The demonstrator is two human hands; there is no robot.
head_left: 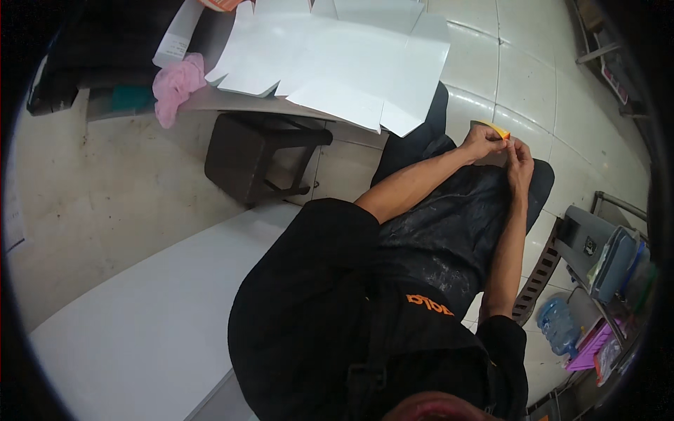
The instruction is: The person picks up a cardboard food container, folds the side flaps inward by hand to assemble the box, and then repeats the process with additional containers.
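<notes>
Above my lap, my left hand [481,143] is closed around a curved yellow-orange band [500,130] that looks like the rim of a tape roll. My right hand [519,163] meets it from the right, its thumb and finger pinched at the band's near end. The two hands almost touch there. Most of the roll is hidden behind the left fingers. Left of my knees, a large white sheet of card [330,63] with cut slits and flaps lies on the table, its near edge sticking out past the tabletop.
A pink cloth [177,88] lies on the table's edge at the left. Below stands a dark plastic stool [242,158]. A white surface [140,323] fills the lower left. At the right are a rack with a grey bin [590,238] and a blue water bottle [558,326].
</notes>
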